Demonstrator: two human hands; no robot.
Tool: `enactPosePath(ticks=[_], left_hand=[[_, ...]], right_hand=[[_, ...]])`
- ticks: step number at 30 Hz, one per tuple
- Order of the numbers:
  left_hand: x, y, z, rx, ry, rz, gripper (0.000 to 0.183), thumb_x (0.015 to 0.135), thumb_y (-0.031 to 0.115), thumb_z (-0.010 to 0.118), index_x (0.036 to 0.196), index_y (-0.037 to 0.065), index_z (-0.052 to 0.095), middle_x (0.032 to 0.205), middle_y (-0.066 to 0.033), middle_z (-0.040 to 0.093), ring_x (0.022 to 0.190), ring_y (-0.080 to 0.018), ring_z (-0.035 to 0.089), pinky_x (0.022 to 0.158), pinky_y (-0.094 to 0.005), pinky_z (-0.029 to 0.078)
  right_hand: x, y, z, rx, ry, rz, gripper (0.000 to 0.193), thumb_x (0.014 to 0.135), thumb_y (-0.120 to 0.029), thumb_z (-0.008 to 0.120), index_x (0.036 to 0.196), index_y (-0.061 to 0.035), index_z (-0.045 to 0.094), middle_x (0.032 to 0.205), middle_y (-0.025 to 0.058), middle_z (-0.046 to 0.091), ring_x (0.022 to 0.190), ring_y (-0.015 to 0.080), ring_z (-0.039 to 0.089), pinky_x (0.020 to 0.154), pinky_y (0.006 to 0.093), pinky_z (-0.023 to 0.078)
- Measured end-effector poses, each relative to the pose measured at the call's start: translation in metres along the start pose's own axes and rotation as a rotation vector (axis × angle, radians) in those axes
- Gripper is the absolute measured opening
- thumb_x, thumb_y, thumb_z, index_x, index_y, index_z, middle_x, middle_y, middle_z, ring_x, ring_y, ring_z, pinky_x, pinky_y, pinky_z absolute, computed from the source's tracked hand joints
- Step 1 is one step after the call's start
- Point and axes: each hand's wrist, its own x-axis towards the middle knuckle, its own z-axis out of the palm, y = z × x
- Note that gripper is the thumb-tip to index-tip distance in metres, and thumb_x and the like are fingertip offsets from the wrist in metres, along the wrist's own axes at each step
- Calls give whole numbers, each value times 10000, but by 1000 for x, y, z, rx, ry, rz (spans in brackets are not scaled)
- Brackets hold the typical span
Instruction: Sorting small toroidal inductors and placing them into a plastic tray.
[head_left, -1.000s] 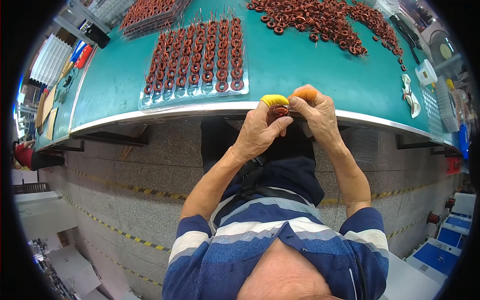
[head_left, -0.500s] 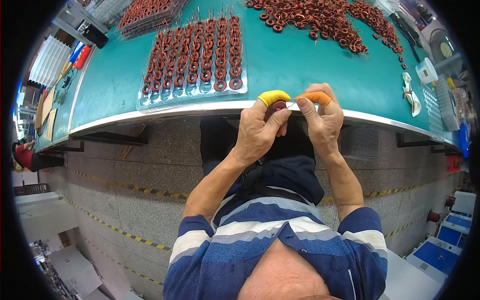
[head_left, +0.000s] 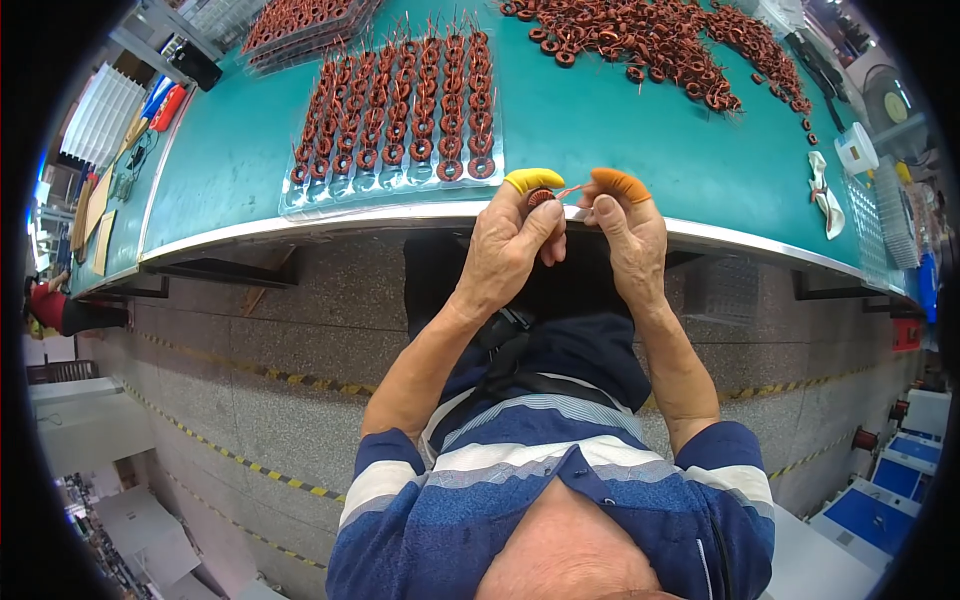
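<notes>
My left hand (head_left: pixel 506 238), with a yellow cover on its index finger, pinches a small ring coil (head_left: pixel 541 197) wound with reddish copper wire between thumb and index finger. The coil's wire leads (head_left: pixel 570 190) stick out to the right, close together, and look twisted. My right hand (head_left: pixel 633 232), an orange cover on its index finger, is just right of the leads' tips. Its thumb and index finger are apart; whether a fingertip touches the leads is hard to see. Both hands are over the table's front edge.
A clear plastic tray (head_left: pixel 390 190) with rows of upright-leaded coils lies at the left on the green table (head_left: pixel 230 150). Stacked filled trays (head_left: pixel 310 30) stand behind it. A heap of loose coils (head_left: pixel 640 50) spreads at the back right. A white tub (head_left: pixel 855 148) and cloth (head_left: pixel 825 197) lie far right.
My right thumb and index finger have parted from their pinch at the wire leads. The hands are slightly farther apart, and the coil with its leads shows more plainly in my left hand.
</notes>
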Motion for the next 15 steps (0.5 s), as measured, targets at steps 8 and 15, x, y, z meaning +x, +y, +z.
enactPosePath(ticks=[8, 15], left_hand=[[-5, 3, 1, 61, -38, 32, 318, 943, 135, 569, 1211, -15, 484, 781, -27, 593, 628, -72, 549, 549, -199, 440], [-8, 8, -3, 176, -65, 63, 295, 974, 162, 516, 1218, -2, 491, 795, -20, 568, 653, -75, 530, 593, -200, 433]], right_hand=[[-1, 0, -4, -112, -173, 126, 312, 941, -284, 595, 1052, 2, 647, 874, 36, 669, 752, 69, 601, 655, 202, 475], [-7, -3, -2, -247, -104, 34, 304, 937, -293, 599, 1033, -11, 663, 802, 15, 644, 708, 60, 585, 606, 189, 455]])
